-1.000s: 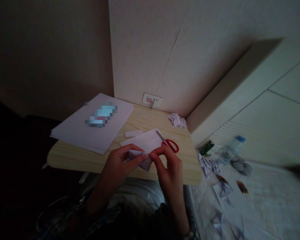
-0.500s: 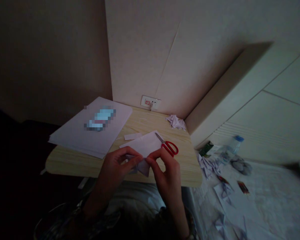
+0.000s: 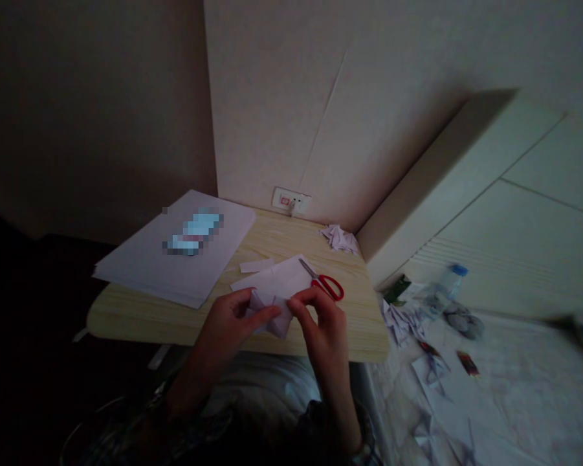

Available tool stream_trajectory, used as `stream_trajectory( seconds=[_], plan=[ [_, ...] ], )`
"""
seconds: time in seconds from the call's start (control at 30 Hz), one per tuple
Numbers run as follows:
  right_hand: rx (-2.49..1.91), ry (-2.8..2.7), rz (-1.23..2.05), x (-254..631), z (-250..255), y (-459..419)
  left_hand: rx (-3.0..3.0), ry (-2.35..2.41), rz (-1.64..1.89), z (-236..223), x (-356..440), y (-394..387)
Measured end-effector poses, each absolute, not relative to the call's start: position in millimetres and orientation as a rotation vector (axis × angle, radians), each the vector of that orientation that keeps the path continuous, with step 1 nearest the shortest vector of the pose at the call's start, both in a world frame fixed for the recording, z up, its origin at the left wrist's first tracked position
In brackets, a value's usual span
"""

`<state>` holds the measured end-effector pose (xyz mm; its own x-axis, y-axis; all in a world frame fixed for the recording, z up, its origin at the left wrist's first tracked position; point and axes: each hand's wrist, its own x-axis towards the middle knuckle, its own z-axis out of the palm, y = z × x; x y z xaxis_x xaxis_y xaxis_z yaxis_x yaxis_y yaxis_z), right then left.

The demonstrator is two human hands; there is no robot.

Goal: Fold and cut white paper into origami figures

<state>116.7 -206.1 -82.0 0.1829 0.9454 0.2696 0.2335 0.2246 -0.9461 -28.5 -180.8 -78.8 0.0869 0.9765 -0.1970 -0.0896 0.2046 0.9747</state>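
Observation:
A small folded piece of white paper (image 3: 277,327) is held between both hands above the table's front edge. My left hand (image 3: 233,323) is closed on its left side, thumb lying across the front. At its right edge, my right hand (image 3: 320,317) pinches it between thumb and fingertips. Just beyond the hands a flat white sheet (image 3: 276,278) lies on the table, with red-handled scissors (image 3: 329,285) at its right side. A narrow paper strip (image 3: 256,265) lies behind the sheet.
The wooden table (image 3: 150,317) bears a paper stack (image 3: 140,268) with a blurred phone (image 3: 194,233) on top. Folded paper pieces (image 3: 340,238) sit in the back corner by the wall. To the right, a bed (image 3: 528,388) holds more folded papers (image 3: 402,321) and a plastic bottle (image 3: 449,288).
Both hands have shifted slightly on the folded paper, tilting it so that more of its creased front shows now. The camera view has moved a little.

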Motion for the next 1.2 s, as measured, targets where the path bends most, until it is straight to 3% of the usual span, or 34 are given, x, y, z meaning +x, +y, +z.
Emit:
stream_trajectory(
  seconds=[1.2],
  plan=[
    [-1.389, -1.316, 0.764, 114.7, -81.0, -207.8, 0.978, 1.014, 1.126, -78.1, -29.7, -182.3]
  ],
)
